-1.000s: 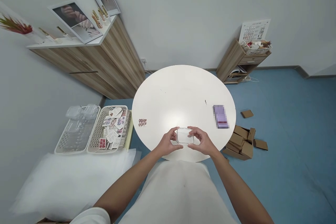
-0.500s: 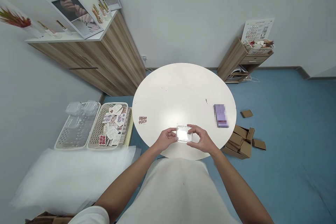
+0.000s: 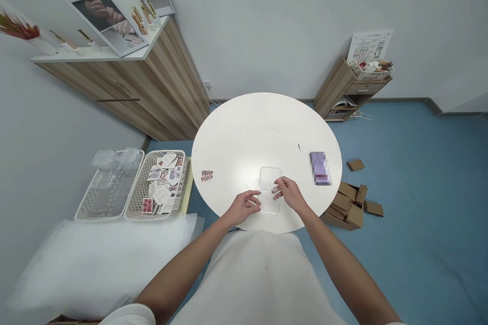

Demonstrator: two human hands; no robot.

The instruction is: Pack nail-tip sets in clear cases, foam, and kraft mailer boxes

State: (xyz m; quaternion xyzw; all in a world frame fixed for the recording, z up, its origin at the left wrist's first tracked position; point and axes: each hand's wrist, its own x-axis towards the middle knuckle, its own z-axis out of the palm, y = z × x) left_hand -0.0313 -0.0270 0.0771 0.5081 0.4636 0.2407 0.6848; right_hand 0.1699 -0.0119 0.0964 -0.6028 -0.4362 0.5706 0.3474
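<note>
A clear plastic box (image 3: 269, 206) lies open in front of me near the table's front edge, its see-through lid (image 3: 270, 177) folded back on the far side. My left hand (image 3: 246, 205) grips the left side of the box between thumb and fingers. At the right side, by the hinge line, my right hand (image 3: 288, 193) is closed on the box; its fingertips partly show against the clear plastic. Away to the left on the table is a small card of reddish press-on nails (image 3: 207, 175).
The white oval table (image 3: 263, 117) holds a purple, blurred-out item (image 3: 321, 168) at right. Left of it stand a basket of printed cards (image 3: 131, 208) and a basket of clear boxes (image 3: 82, 208). Cardboard boxes (image 3: 347, 205) sit on the floor at right.
The clear box was closed between both hands; now it is open, with its lid folded away from me. My right hand has shifted slightly toward the hinge.
</note>
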